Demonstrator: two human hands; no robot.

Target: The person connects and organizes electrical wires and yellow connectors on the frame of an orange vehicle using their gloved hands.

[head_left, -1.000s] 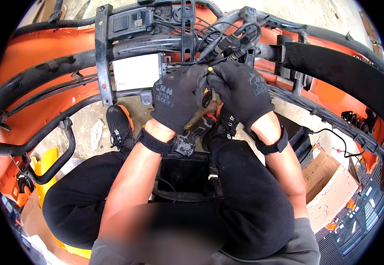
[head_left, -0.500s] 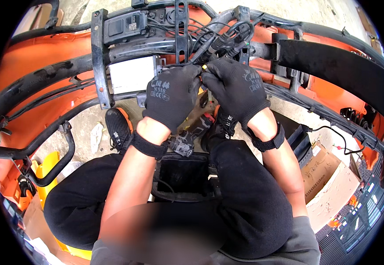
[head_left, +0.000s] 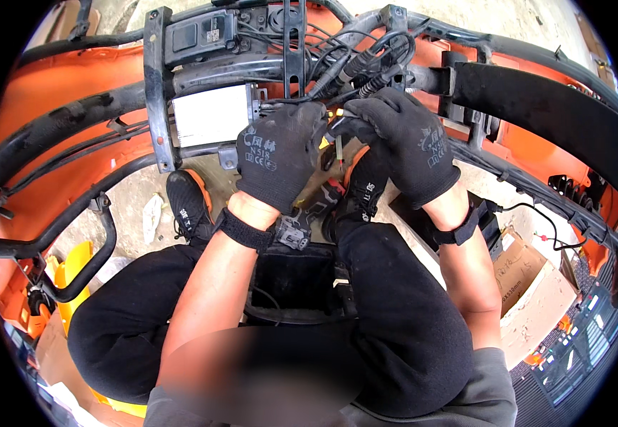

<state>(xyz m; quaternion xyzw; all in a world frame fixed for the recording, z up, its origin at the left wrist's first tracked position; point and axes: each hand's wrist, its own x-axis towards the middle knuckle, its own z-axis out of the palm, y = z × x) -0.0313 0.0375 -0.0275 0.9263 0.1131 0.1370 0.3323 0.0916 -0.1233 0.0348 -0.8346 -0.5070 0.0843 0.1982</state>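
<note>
One small yellow piece point(head_left: 340, 112), stubby and bright, pinched in my black-gloved right hand point(head_left: 412, 146); my left hand point(head_left: 280, 153) curled just beside, its hold I cannot tell.

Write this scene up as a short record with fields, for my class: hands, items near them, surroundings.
Left hand: black-gloved, fingers curled
Right hand: black-gloved, fingers bent
Between hands: small yellow-tipped piece; grip unclear
Ahead: white-faced box, dark cables, black frame
Between shoes: grey-and-red tool
Lower right: open cardboard box
</note>
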